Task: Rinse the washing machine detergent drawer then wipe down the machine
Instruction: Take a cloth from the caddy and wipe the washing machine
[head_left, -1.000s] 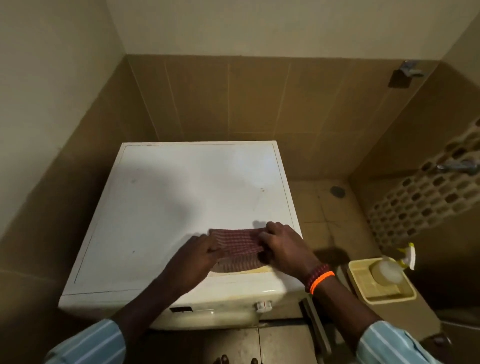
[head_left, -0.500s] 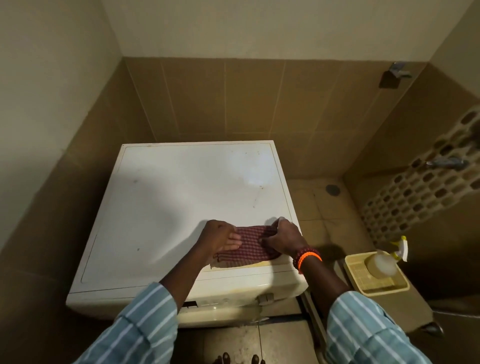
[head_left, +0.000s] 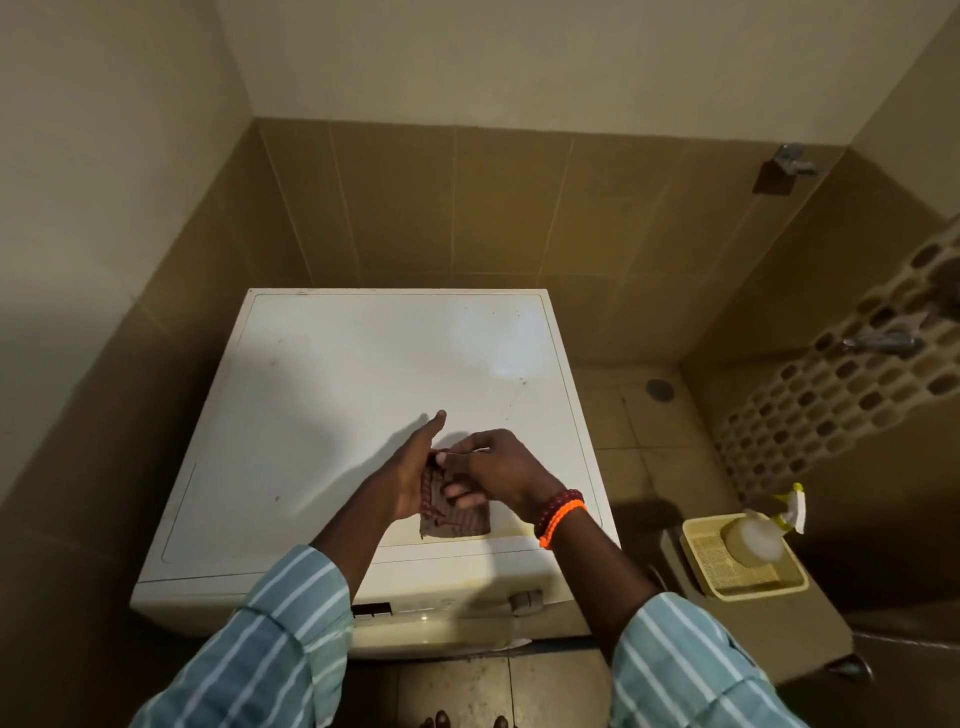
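Note:
A white washing machine (head_left: 363, 384) stands in the tiled corner, seen from above. On its top near the front lies a dark red checked cloth (head_left: 457, 519), folded small. My left hand (head_left: 410, 467) is flat against the cloth's left edge with the thumb stretched out. My right hand (head_left: 493, 473), with red and orange bracelets at the wrist, pinches the cloth's upper fold, so both hands hold it. The control panel (head_left: 447, 605) runs along the machine's front edge. The detergent drawer is not distinguishable.
To the right, a yellow tray (head_left: 789, 579) on a low ledge carries a spray bottle (head_left: 753, 538). A tap (head_left: 878, 343) sticks out of the patterned right wall, another fitting (head_left: 792, 161) higher up. A floor drain (head_left: 658, 388) lies beside the machine.
The cloth went from spread flat between my hands to folded narrower. My hands have come together over it, and the left hand has turned on edge.

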